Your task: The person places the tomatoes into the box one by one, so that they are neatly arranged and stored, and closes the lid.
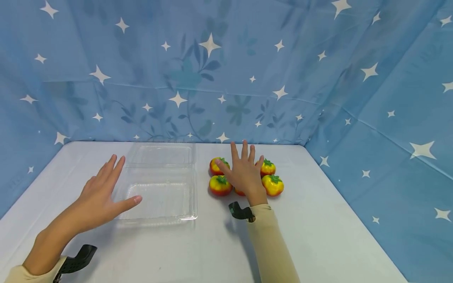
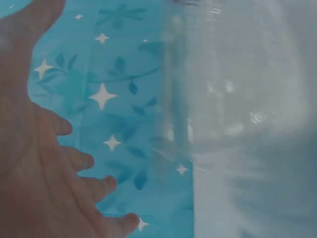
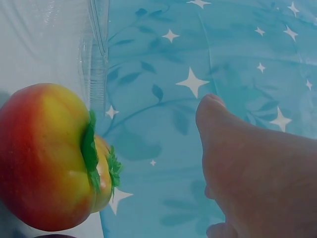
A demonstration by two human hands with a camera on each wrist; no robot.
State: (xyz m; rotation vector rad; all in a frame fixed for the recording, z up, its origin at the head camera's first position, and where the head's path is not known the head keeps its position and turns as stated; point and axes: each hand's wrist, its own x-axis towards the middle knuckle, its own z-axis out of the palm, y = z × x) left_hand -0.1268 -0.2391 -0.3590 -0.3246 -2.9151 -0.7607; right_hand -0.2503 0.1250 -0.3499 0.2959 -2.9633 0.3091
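Observation:
My left hand (image 1: 100, 192) hovers with fingers straight and thumb spread, overlapping the left edge of the clear plastic box (image 1: 192, 204) in the head view. The box lies open on the table, its lid (image 1: 162, 155) folded back toward the far edge. My right hand (image 1: 246, 175) is held with fingers spread over a group of glossy yellow-and-red persimmons (image 1: 220, 185) with green leafy tops. It partly hides the middle ones. In the right wrist view, a persimmon (image 3: 44, 158) is close below the camera, and the thumb points away from it. Both hands hold nothing.
A white table (image 1: 212, 251) carries the box on the left and the persimmons right of centre. A blue curtain (image 1: 226, 78) with white stars rises behind the table and along its right side. Each wrist wears a black camera mount (image 1: 240, 211).

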